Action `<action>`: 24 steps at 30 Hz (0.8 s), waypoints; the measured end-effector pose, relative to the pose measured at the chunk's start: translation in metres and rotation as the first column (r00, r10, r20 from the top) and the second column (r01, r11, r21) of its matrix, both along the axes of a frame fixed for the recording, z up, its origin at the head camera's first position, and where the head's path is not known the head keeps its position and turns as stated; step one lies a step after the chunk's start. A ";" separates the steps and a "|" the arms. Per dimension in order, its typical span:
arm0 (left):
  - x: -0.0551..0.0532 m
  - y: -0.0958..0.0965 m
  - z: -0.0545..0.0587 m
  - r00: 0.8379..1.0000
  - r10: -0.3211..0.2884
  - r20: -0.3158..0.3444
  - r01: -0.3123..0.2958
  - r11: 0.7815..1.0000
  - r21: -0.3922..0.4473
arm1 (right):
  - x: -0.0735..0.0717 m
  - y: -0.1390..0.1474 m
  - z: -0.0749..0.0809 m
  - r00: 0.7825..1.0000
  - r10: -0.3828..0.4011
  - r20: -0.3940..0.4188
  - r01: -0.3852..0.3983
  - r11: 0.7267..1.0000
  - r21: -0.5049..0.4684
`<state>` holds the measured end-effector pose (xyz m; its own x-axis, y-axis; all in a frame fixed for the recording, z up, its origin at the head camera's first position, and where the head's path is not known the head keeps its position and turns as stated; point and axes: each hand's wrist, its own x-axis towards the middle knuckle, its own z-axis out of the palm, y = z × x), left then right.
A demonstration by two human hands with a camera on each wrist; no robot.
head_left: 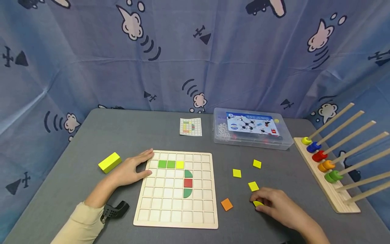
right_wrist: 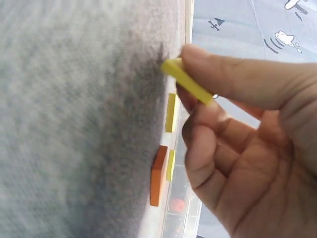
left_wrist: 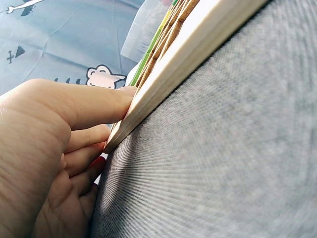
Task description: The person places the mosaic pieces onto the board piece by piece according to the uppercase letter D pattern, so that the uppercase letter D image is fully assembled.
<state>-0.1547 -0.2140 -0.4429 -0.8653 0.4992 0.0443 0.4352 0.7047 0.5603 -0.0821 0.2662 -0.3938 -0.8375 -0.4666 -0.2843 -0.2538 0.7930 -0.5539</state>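
Lying at the middle of the table is a pale wooden grid board (head_left: 167,205). My left hand (head_left: 134,169) touches its upper left, the thumb on the left edge and fingers at the corner. In the left wrist view, the thumb (left_wrist: 99,104) presses the board's edge (left_wrist: 166,82). Green, yellow and red pieces occupy some cells. My right hand (head_left: 275,205) pinches a yellow tile (right_wrist: 187,82) between thumb and fingers, right of the board. Just beyond it lies another yellow tile (head_left: 253,186), with two more farther back. An orange tile (head_left: 226,204) sits beside the board.
A small printed grid card (head_left: 190,127) lies behind the board. To its right is a clear plastic box (head_left: 253,139) with a labelled lid. At the far right stands a wooden peg rack (head_left: 344,203) with coloured beads. A yellow block (head_left: 109,162) rests left of the left hand.
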 end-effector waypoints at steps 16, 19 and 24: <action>-0.001 -0.001 0.000 1.000 -0.005 0.011 0.005 1.000 0.010 | -0.010 -0.062 0.003 0.995 0.065 0.072 -0.039 0.949 -0.312; -0.002 -0.001 -0.001 1.000 -0.012 -0.005 0.012 1.000 0.016 | -0.012 -0.083 0.001 0.994 0.084 0.075 -0.055 0.943 -0.329; -0.002 -0.002 -0.003 1.000 -0.013 -0.028 0.013 1.000 0.020 | -0.014 -0.119 0.000 0.991 0.132 0.029 -0.114 0.934 -0.339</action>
